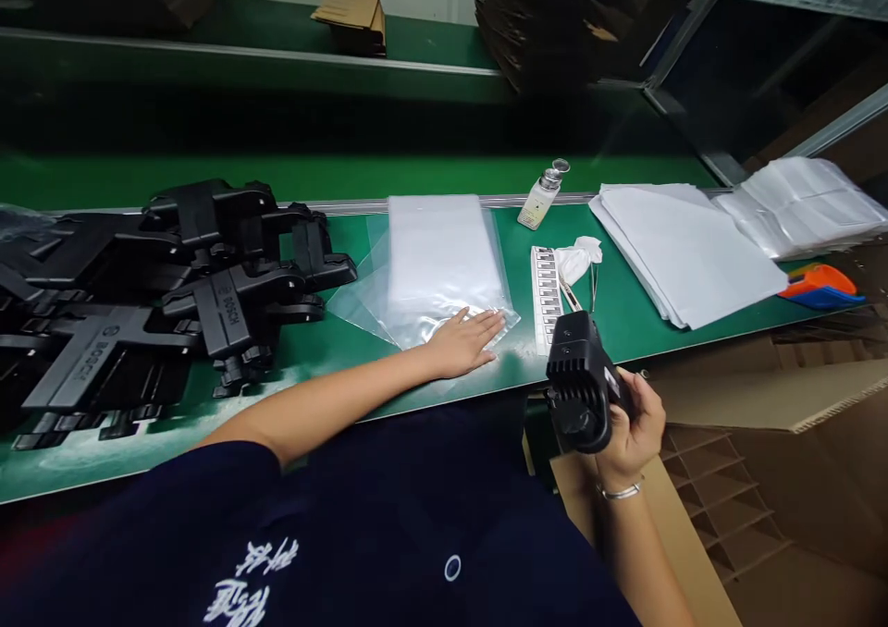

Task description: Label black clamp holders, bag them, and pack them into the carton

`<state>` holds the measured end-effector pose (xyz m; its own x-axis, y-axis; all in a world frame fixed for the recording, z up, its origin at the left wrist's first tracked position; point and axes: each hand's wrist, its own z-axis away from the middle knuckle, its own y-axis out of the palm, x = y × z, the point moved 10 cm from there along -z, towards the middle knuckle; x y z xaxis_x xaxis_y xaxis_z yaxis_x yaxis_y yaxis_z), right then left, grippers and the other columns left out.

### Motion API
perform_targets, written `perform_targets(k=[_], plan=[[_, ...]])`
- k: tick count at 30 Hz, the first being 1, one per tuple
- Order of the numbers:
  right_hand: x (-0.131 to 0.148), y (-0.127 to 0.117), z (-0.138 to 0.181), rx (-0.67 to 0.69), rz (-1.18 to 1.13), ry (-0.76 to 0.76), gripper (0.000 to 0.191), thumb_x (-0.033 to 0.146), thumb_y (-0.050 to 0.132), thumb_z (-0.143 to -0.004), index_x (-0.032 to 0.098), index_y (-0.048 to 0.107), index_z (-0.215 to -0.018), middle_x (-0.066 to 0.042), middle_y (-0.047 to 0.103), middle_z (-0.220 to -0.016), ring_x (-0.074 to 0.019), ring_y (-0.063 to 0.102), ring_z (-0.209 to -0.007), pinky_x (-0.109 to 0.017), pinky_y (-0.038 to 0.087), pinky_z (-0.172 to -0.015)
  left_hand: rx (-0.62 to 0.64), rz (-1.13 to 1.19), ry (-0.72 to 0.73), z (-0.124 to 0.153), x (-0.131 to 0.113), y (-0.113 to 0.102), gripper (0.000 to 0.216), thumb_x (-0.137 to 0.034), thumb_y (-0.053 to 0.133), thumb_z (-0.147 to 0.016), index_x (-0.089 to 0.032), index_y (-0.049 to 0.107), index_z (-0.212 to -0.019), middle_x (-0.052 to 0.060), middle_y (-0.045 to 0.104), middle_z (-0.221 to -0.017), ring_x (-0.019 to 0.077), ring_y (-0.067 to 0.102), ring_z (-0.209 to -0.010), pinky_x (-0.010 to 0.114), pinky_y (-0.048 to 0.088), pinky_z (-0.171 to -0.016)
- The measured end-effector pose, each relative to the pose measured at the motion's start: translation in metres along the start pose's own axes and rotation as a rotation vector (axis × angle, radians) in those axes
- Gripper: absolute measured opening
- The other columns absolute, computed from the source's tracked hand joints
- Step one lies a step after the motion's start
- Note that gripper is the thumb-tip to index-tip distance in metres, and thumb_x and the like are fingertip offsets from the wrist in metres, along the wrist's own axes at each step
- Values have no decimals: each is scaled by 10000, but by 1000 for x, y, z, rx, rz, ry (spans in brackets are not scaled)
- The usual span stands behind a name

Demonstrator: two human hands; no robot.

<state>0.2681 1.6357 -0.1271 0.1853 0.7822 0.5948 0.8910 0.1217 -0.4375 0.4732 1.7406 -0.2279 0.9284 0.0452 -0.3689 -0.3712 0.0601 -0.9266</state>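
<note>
- Device (581,382), black with a ribbed end, sits in the grasp of the right hand (636,428) at the table's near edge, to the right of the clear bags (444,257).
- Left hand (466,342) lies flat on the near edge of the bags, fingers extended, grasping nothing visible.
- The step in hand seems to be steadying the bags while the device is held ready; the next move probably calls for fingertips parting one thin layer and a firm right grip.
- The device's far side and the right fingers behind it are hidden; its white marking is unreadable.
- Beyond it, the device partly covers the label sheet (546,285); a thin tool (570,296) beside the sheet is hard to identify.
- Farther left, black assemblies (228,308) overlap too closely to count, and the frame cuts off some.
- Small print on the bottle (539,203) is illegible; the dark cartons (541,30) behind blur into shadow.
</note>
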Motion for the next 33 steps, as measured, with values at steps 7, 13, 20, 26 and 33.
perform_targets(k=[7,13,20,26,33], plan=[[8,7,-1,46,-7,-45,419,328,523,-920,183,499,-1313,-148,630,-1148,-296,606,-1083,-537,490,-920,7,31,95,-4,-2,-7,595,-436,373,-965,-181,286,-1495,121,326,-1553,273,287,-1439,506,150,-1181],[20,6,1,107,45,-97,426,287,519,-925,193,494,-1339,-139,647,-1138,-288,612,-1074,-523,507,-904,-173,57,-132,-13,49,-42,460,-381,446,-950,-143,452,-1344,166,423,-1467,295,370,-1363,503,276,-1128],[41,59,5,449,51,-231,378,264,492,-948,218,526,-1322,-126,648,-1144,-262,634,-1050,-453,548,-865,-165,178,-139,-1,43,-59,254,-229,385,-962,-180,634,-942,69,651,-933,203,614,-904,330,491,-827],[60,102,2,524,71,-409,392,301,524,-952,197,524,-1329,-141,655,-1129,-256,634,-1023,-433,524,-855,-162,486,8,21,24,-94,213,-226,441,-925,-193,650,-944,34,656,-928,161,619,-886,256,463,-807],[64,120,0,498,149,-459,398,291,542,-947,171,513,-1325,-164,638,-1162,-271,615,-1054,-440,512,-862,-140,377,-318,34,55,-89,241,-230,435,-890,-216,530,-1111,-23,621,-759,157,604,-711,259,442,-653]])
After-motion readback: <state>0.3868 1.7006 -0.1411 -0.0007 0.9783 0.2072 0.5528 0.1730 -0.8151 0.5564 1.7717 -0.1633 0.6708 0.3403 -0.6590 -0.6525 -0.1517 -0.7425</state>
